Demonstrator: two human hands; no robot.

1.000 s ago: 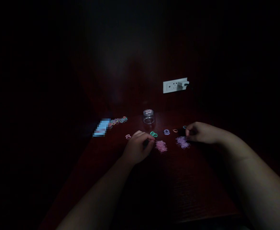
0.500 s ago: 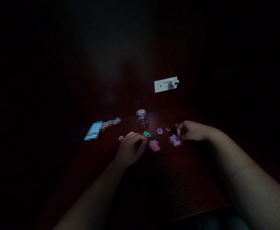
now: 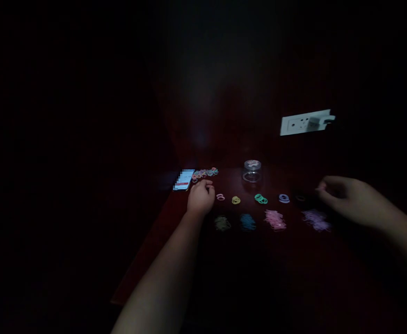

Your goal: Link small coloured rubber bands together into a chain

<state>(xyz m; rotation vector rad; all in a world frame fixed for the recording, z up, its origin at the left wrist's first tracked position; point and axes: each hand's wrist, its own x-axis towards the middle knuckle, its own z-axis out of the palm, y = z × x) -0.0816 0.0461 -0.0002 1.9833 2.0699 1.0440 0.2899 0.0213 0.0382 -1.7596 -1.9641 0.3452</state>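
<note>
Our left hand [image 3: 201, 198] has moved toward the mixed rubber bands [image 3: 205, 173]; its grip we cannot tell; we should pinch singly.

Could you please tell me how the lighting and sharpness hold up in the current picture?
In the head view, deep darkness swallows both sides; in the head view, the phone screen glows, partly pixelated; in the head view too, the purple bands and the right hand look slightly blurred.

Dim indoor room, possibly home; exact kind unclear: wall socket [image 3: 296, 125] with plug [image 3: 315, 123], dark reddish table [image 3: 229, 182], lit phone [image 3: 183, 180].
</note>
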